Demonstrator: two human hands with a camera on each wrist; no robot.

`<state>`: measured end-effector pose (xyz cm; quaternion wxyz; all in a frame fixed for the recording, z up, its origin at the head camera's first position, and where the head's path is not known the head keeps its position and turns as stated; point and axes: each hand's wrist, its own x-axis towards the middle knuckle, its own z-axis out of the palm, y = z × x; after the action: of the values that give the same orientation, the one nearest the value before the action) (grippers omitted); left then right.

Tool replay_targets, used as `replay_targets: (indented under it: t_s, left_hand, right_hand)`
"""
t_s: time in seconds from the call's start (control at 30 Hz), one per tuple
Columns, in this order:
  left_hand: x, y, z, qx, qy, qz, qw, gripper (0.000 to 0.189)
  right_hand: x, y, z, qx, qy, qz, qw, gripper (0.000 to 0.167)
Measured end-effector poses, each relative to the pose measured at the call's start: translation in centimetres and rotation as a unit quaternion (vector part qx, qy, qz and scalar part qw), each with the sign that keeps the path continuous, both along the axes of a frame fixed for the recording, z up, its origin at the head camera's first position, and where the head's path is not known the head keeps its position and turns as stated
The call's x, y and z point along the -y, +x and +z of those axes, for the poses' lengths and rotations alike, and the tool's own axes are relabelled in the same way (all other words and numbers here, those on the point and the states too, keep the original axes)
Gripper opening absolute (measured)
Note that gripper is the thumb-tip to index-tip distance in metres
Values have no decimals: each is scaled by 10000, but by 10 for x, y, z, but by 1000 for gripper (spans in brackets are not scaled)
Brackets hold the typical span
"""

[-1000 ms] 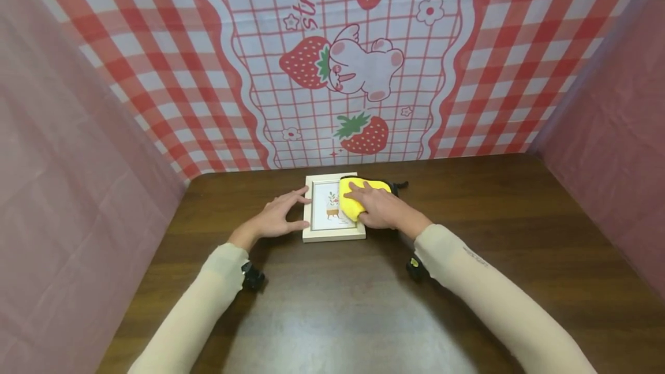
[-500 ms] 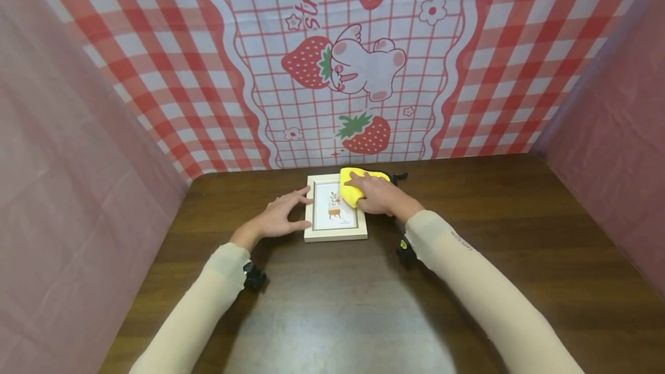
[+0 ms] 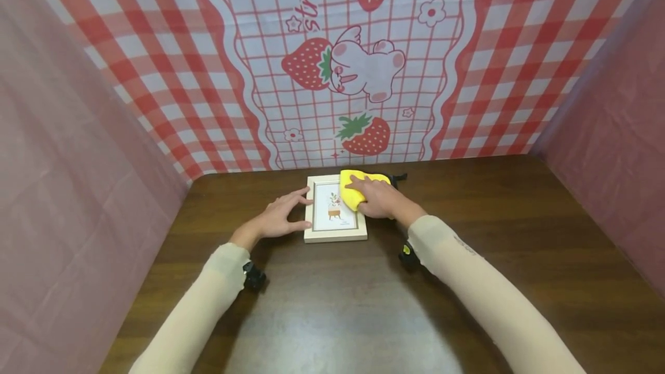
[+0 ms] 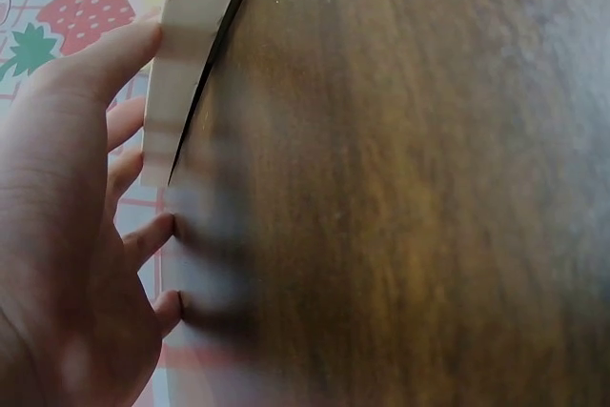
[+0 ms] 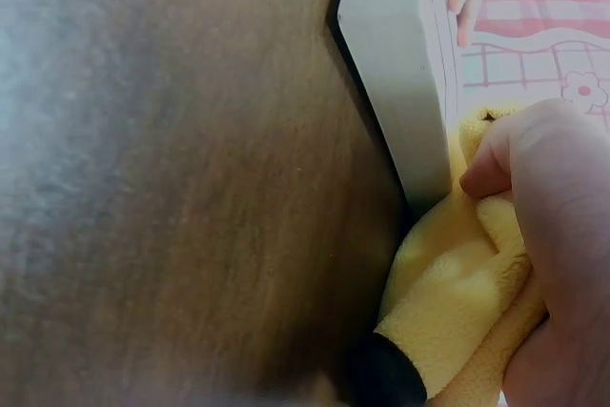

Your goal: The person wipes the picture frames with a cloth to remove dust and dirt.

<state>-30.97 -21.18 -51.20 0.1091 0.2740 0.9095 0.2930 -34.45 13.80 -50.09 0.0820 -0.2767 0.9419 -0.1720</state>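
Note:
A cream-white picture frame (image 3: 335, 236) lies flat on the table, showing a print (image 3: 334, 212) of a potted plant. My left hand (image 3: 277, 216) rests against its left side, fingers spread, thumb near the lower corner. In the left wrist view, the thumb and some fingertips touch the frame's side wall (image 4: 186, 54), while other fingertips reach down beside it. My right hand (image 3: 383, 198) holds a fluffy yellow cloth (image 3: 349, 195) with black trim on the frame's upper right part. The right wrist view shows the thumb pressed into the bunched cloth (image 5: 448, 293); the other fingers are mostly hidden.
Dark brown wooden table (image 3: 332, 305) surrounds the frame. Behind it hangs a red-and-white checked cloth (image 3: 208, 91) printed with strawberries. Pink curtains (image 3: 67, 189) stand on both sides. A black wrist camera (image 3: 254, 276) sits on the left wrist.
The right hand slid the yellow cloth toward the frame's far right corner, then slightly back toward the person. More of the print shows than a second ago. The left hand stays in place.

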Motion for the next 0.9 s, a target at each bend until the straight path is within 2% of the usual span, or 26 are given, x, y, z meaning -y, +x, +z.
replay_targets:
  t_s: [0.1,0.17,0.33,0.4,0.53,0.67,0.77,0.8,0.9]
  left_hand:
    - [1,-2,-2,4,3,22,10000,79]
    - [2,-3,-4,31,-4,27,10000,78]
    - [2,-2,-3,101,40,32,9999,75]
    - [1,1,-1,97,58,41,9999,75]
    - [-1,5,4,7,23,-17,10000,77]
    - [0,4,2,-31,11,-51,10000,78]
    - [2,0,-3,-26,14,3,10000,80]
    - [2,-1,-3,-15,15,26,10000,81]
    - [2,0,-4,-41,24,33,10000,82]
  right_hand:
    - [-1,2,-4,-100,20,18,9999,73]
    - [0,10,2,-151,75,88,9998,71]
    - [9,51,41,-150,336,112,9993,67]
    - [11,65,51,-130,398,81,9991,67]
    - [9,77,48,-233,379,141,9989,67]
    - [6,88,48,-369,299,242,9986,65]
    - [6,99,48,-486,225,285,9982,63]
    - [4,100,43,-637,200,339,9972,62]
    - [5,113,42,-815,154,394,9958,61]
